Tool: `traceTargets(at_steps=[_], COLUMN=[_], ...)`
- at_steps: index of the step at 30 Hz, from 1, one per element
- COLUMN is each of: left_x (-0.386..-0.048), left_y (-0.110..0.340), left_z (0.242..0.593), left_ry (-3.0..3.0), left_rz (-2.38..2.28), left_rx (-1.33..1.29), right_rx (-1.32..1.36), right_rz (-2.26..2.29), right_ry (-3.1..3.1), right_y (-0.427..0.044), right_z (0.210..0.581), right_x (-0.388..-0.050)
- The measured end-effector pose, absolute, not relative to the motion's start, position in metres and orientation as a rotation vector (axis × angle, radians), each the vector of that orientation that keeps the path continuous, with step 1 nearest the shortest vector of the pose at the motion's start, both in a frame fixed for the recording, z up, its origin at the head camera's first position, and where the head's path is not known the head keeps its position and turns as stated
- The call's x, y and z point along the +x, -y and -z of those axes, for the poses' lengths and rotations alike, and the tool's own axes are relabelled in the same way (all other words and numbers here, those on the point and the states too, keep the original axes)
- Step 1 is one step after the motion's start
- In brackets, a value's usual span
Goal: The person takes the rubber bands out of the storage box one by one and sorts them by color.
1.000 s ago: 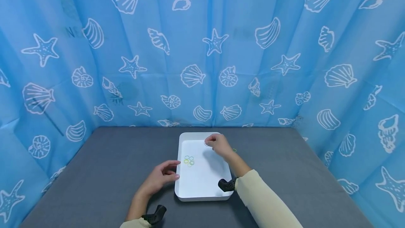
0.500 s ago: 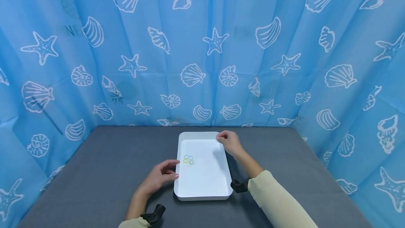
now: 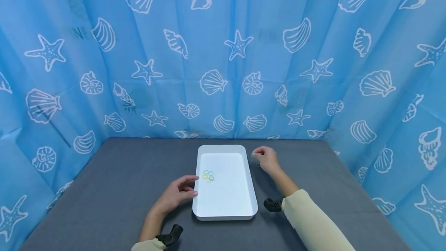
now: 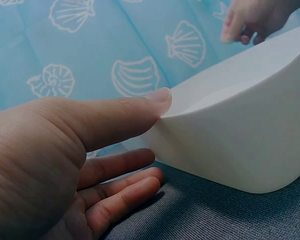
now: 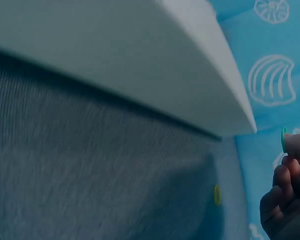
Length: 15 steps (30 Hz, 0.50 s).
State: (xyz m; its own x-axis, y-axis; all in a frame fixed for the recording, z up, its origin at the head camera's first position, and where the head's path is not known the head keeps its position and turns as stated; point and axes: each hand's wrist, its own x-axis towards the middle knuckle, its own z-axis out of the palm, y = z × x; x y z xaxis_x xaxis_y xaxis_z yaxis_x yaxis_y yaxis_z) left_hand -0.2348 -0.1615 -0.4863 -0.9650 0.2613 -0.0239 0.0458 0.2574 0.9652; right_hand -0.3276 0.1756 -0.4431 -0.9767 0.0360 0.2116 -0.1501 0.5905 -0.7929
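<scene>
The left hand [image 3: 173,196] rests against the left side of a white tray [image 3: 225,218], its thumb touching the rim in the left wrist view and its other fingers loosely bent beside the wall. Several small coloured rings [image 3: 208,176] lie inside the tray, near its left wall. Just beyond the tray's right side, the right hand [image 3: 268,160] pinches a green ring [image 5: 284,139] between thumb and finger above the table. A yellow ring [image 5: 217,195] lies on the grey cloth in the right wrist view, below that hand.
Grey cloth [image 3: 139,173] covers the table around the tray. Blue curtains [image 3: 223,57] with white shell and starfish prints hang behind and at both sides. A black device [image 3: 273,205] sits at the right wrist, and another [image 3: 170,236] at the left wrist.
From above the tray's far right part, the right hand has moved right, past the rim, with the ring still pinched. The left hand has stayed at the tray's left side.
</scene>
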Motion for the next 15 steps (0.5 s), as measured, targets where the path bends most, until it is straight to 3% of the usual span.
traceTargets(at_steps=[15], left_x=[-0.235], left_y=[0.162], left_z=[0.485], left_ry=[-2.327], left_rz=[-1.797], left_rx=[0.289], right_rx=[0.046], right_rz=[-1.163], right_ry=[2.685], right_y=[-0.196], right_z=[0.470], right_x=[-0.328])
